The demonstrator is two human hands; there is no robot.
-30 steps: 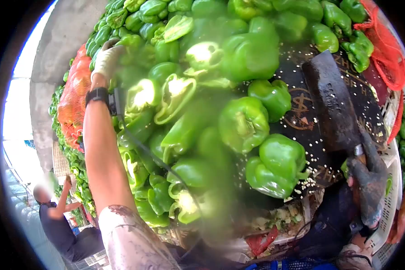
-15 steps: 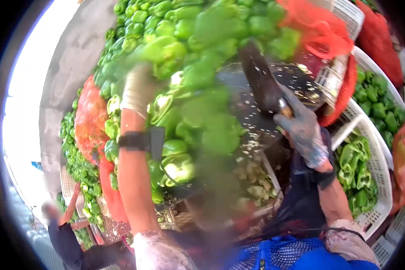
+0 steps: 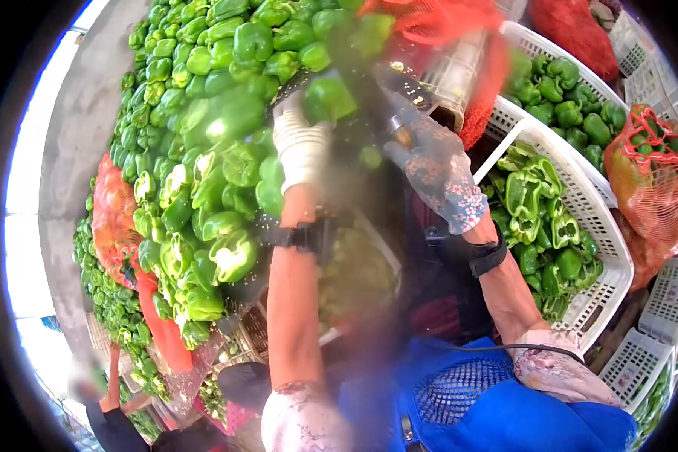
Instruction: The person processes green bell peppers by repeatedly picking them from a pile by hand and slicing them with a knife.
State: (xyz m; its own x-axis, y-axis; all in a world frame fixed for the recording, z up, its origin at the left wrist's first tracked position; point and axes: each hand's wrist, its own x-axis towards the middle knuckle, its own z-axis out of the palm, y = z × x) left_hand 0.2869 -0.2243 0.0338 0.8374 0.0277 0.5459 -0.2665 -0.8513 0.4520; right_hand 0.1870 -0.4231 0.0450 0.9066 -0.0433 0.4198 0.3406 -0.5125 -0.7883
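My left hand [image 3: 300,143], in a white glove, is at a whole green pepper [image 3: 329,99] on the dark board; its fingers are partly hidden, so its grip is unclear. Wrapped round the wooden handle [image 3: 402,132] of a cleaver is my right hand [image 3: 437,167], in a grey patterned glove. The blade is mostly lost in a dark blur over the middle of the view. Left of my left hand lie cut pepper halves [image 3: 233,256], with pale insides showing. Small white seeds dot the board.
A big heap of green peppers [image 3: 196,56] fills the upper left. White crates [image 3: 606,282] of peppers stand at the right, beside a red net bag [image 3: 652,181]. An orange net sack [image 3: 113,218] lies at the left. Another person [image 3: 117,422] is at the lower left.
The view has swung to the right and down. My left hand has moved from the pepper heap to the board, near the cleaver. My right hand has kept hold of the cleaver.
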